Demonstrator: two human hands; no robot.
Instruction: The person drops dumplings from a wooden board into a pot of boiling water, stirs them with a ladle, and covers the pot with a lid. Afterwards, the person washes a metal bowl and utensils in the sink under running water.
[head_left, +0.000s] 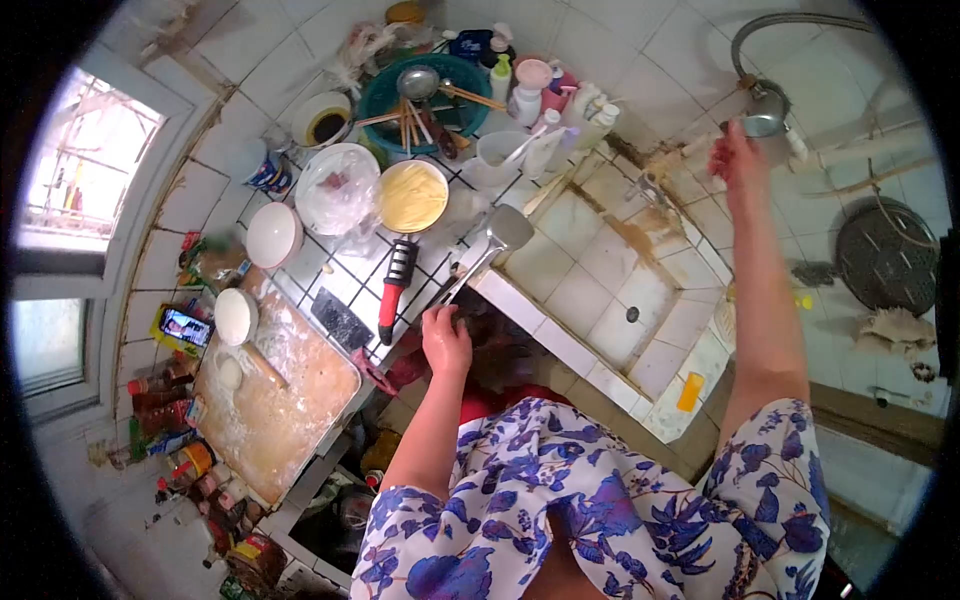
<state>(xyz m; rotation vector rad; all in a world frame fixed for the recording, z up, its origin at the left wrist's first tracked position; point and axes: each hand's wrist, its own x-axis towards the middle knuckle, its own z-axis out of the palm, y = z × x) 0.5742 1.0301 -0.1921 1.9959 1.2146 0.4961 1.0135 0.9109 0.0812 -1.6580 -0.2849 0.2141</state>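
My left hand [446,340] holds the handle of a metal spatula [510,228], its fingers wrapped round it near the front edge of the tiled counter. The spatula's blade points away from me, between the counter and the sink. On the right my arm is stretched up to the wall, and my right hand [735,155] is closed at a metal ladle-like utensil [766,123] hanging there; its fingers are somewhat blurred. Near my left hand lie a red and black knife sharpener [397,285] and a bowl of yellow strips [412,197].
A tiled sink [610,285] fills the middle right. Left are a floury board [290,390] with a rolling pin [265,365], a white bowl [236,317] and a phone [186,326]. A green basin [370,100] with utensils and several bottles stand at the back.
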